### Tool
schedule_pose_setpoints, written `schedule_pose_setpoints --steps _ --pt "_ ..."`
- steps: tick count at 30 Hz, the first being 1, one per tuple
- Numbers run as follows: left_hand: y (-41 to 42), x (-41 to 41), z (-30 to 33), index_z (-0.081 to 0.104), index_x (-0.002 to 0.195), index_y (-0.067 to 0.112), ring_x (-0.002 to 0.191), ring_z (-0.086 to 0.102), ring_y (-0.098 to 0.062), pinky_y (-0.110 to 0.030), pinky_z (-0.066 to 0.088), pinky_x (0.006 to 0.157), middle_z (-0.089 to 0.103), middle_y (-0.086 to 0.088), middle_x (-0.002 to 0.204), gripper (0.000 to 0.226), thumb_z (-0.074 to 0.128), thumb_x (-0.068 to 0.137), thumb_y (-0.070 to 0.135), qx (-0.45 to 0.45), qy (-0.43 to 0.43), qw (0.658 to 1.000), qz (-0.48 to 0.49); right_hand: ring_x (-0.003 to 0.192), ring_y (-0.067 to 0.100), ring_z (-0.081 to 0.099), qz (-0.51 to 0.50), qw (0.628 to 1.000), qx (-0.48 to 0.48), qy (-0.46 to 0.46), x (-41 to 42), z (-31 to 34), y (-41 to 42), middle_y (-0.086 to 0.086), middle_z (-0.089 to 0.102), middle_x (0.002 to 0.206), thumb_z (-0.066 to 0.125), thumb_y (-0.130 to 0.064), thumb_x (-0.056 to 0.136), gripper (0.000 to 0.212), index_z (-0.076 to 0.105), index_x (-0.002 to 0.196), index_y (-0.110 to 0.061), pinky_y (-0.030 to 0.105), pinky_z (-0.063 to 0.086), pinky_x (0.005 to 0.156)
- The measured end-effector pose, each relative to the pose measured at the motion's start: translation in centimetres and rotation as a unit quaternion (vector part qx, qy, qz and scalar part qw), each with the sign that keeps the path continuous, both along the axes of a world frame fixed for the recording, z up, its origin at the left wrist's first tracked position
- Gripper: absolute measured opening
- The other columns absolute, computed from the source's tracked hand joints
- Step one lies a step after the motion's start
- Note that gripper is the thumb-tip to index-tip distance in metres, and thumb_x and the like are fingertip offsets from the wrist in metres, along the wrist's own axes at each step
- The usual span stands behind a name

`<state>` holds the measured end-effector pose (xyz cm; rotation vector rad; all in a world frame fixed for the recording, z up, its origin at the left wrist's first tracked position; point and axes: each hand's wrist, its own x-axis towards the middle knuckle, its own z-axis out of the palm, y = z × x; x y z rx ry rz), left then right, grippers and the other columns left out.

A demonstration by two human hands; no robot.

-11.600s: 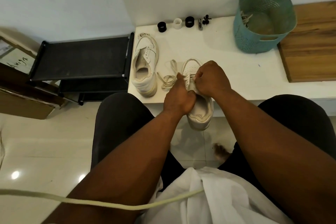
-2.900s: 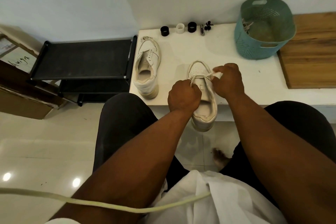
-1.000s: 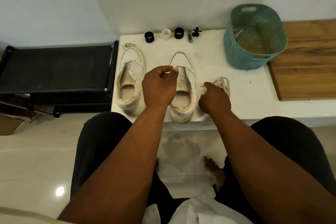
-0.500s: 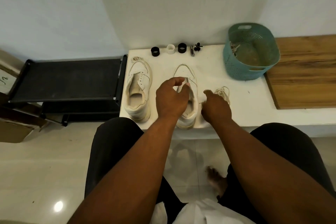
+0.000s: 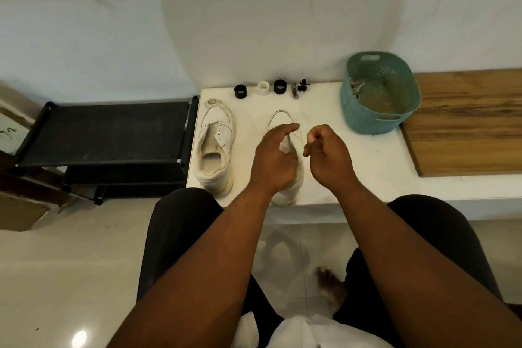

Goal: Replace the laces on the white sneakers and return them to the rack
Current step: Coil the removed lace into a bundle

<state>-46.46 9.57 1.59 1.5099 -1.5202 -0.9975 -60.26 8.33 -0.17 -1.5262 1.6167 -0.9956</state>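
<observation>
Two white sneakers stand on the white bench [image 5: 358, 169], toes toward the wall. The left sneaker [image 5: 216, 150] has no lace in its eyelets, and a coiled lace [image 5: 212, 102] lies at its toe. The right sneaker [image 5: 278, 121] is mostly hidden under my left hand [image 5: 274, 161], which hovers over it with its fingers apart. Just right of that shoe, my right hand [image 5: 329, 157] is raised with fingers curled, thumb and forefinger pinched on a pale lace end [image 5: 308, 138]. The rest of that lace is hidden.
A black shoe rack [image 5: 113, 133] stands left of the bench. A teal basket [image 5: 364, 118] with laces inside sits at the back right, beside a wooden board [image 5: 466, 121]. Small black and white rings [image 5: 264, 88] and a clip [image 5: 299, 89] line the wall.
My right hand has lifted off the bench where the loose lace lay, and that lace no longer shows there. My left hand has opened and slid back along the right sneaker.
</observation>
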Motion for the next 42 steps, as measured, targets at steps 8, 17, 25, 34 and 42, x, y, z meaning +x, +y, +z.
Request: schedule_pose_setpoints --steps 8,17,25,34,42 --pt "0.1 -0.8 5.6 0.070 0.125 0.025 0.094 0.071 -0.022 -0.032 0.060 0.085 0.073 -0.014 0.111 0.044 0.041 0.102 0.001 0.107 0.210 0.966 -0.109 0.081 0.031 0.072 0.063 0.947 0.036 -0.312 -2.4 8.4 2.7 0.016 0.074 0.087 0.055 -0.016 0.103 0.022 0.068 0.085 -0.015 0.034 0.059 0.072" --pt "0.1 -1.6 12.5 0.070 0.116 0.019 0.070 0.064 -0.005 -0.022 0.050 0.063 0.070 0.004 0.090 0.028 0.048 0.104 0.006 0.009 0.054 0.981 -0.184 0.069 0.021 0.070 0.104 0.954 0.029 -0.281 -4.2 16.1 3.6 0.012 0.073 0.081 0.066 -0.008 0.096 0.002 0.065 0.096 -0.007 0.028 0.058 0.066" --pt "0.4 -0.3 21.1 0.069 0.080 0.024 0.071 0.064 -0.017 -0.036 0.051 0.073 0.070 0.012 0.073 0.031 0.056 0.104 0.038 -0.173 -0.020 0.981 -0.083 0.078 0.024 0.074 0.110 0.970 0.020 -0.217 -4.3 24.3 5.9 0.020 0.074 0.095 0.063 -0.012 0.100 0.024 0.060 0.120 0.002 0.030 0.060 0.072" --pt "4.9 -0.1 32.7 0.061 0.070 0.021 0.057 0.049 -0.007 -0.018 0.044 0.056 0.054 0.015 0.056 0.036 0.063 0.100 0.040 -0.224 0.043 0.970 -0.079 0.087 0.019 0.074 0.226 0.951 -0.021 -0.209 -3.4 34.6 11.3 0.009 0.073 0.094 0.057 -0.014 0.104 0.014 0.067 0.108 -0.005 0.025 0.059 0.079" --pt "11.3 0.1 41.1 0.058 0.066 0.019 0.060 0.051 -0.011 -0.027 0.045 0.058 0.055 0.003 0.062 0.041 0.064 0.100 0.040 -0.276 0.107 0.952 -0.079 0.091 0.022 0.074 0.278 0.923 -0.111 -0.241 -2.6 43.3 17.0 0.012 0.074 0.097 0.056 -0.012 0.104 0.015 0.068 0.107 -0.004 0.026 0.060 0.077"
